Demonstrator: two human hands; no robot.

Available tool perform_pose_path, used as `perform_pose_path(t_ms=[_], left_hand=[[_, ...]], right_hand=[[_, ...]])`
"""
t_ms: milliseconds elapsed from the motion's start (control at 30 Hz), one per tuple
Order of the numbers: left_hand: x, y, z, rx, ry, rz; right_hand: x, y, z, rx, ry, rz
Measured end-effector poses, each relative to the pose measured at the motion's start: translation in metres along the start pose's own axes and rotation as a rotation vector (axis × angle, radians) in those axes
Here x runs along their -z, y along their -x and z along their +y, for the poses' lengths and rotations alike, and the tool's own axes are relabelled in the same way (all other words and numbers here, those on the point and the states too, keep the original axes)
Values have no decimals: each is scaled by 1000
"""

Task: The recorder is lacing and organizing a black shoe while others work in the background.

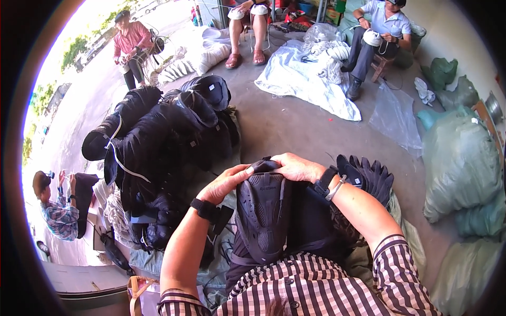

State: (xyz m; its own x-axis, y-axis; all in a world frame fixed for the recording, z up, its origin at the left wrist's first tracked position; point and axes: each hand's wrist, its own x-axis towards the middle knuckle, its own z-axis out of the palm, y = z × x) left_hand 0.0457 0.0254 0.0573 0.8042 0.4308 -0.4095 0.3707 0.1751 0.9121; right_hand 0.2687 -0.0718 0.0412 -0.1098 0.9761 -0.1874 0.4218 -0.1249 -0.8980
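Observation:
A black shoe upper [262, 216] lies lengthwise on my lap, its sole-like or perforated face toward me. My left hand [230, 183] grips its far end from the left, the thumb pressed along the rim. From the other side my right hand [299, 167] is closed on the same end, its fingers mostly hidden behind. A dark folded edge [266, 165] shows between my two hands. Right of my right wrist sits a row of nested black shoe uppers [369, 174]. To the left rises a large pile of similar black uppers [168, 121], some tied with white cord [126, 163].
Green-grey plastic sacks [464, 158] stand along the right wall. Farther off, a white sheet [300, 79] and clear plastic [395, 116] lie on the floor. Other people sit at work ahead and at the left [62, 210]. A curved pale surface [89, 279] is at lower left.

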Motion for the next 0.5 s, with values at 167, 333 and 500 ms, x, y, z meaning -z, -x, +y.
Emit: perform_pose_path(t_ms=[167, 333, 500], left_hand=[[-11, -3, 5, -6, -33, 88], [-22, -4, -1, 3, -32, 68], [-21, 0, -14, -63, 46, 109]], right_hand=[[8, 3, -13, -56, 154, -48], [9, 7, 4, -218, 245, -172], [10, 45, -40, -95, 238, 267]])
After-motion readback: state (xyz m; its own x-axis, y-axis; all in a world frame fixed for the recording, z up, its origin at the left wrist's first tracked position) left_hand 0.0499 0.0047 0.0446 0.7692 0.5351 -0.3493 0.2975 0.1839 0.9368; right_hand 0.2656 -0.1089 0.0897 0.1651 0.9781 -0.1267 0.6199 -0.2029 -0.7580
